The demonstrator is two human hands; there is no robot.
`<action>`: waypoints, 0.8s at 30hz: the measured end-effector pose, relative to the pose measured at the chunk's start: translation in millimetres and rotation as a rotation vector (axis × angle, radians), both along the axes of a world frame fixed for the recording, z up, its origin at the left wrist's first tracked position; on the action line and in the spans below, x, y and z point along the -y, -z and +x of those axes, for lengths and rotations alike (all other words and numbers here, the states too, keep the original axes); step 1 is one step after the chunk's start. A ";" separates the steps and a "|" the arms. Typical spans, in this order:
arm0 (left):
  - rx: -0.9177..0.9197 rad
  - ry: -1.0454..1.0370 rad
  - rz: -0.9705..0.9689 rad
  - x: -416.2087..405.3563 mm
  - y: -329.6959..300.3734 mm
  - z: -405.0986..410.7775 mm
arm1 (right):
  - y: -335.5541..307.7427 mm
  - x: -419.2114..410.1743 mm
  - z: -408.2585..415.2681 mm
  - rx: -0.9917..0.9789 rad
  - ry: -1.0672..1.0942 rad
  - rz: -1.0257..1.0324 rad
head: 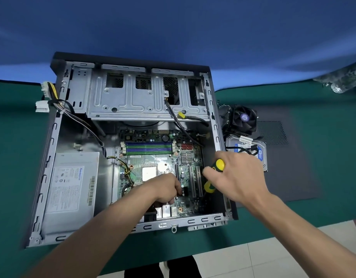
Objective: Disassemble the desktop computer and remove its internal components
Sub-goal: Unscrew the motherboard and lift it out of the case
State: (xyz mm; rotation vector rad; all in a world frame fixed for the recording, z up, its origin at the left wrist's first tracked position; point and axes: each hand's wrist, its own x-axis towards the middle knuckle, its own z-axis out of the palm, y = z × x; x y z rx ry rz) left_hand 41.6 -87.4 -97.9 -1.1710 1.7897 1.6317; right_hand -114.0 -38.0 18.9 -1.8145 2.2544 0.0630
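The open desktop case point(52, 149) lies on its side on the green mat. Inside it sits the green motherboard point(163, 163) with an exposed processor point(149, 173) and several memory sticks point(149, 147). My left hand point(165, 188) reaches into the case and rests on the motherboard near the expansion slots, its fingers curled down; what they touch is hidden. My right hand point(236, 177) grips a yellow and green screwdriver point(215, 173) above the case's right side. The grey power supply point(69, 192) sits in the left bay.
A black cooler fan point(243, 119) and a hard drive point(251, 151) lie on a dark side panel point(289, 167) right of the case. White power connectors point(42, 101) hang over the left wall. The metal drive cage point(145, 97) spans the case's far end. Floor tiles show below the table edge.
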 end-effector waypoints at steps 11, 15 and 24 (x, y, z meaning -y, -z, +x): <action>0.000 -0.031 0.034 1.6 -2.8 -0.7 | 9.1 -2.5 7.3 -0.030 -0.054 0.052; -0.005 -0.047 0.052 2.2 -4.3 -0.9 | 9.6 -3.4 6.3 -0.003 -0.033 0.046; 0.001 -0.057 0.034 3.1 -8.5 -0.6 | 10.8 -5.6 4.6 0.026 -0.012 0.049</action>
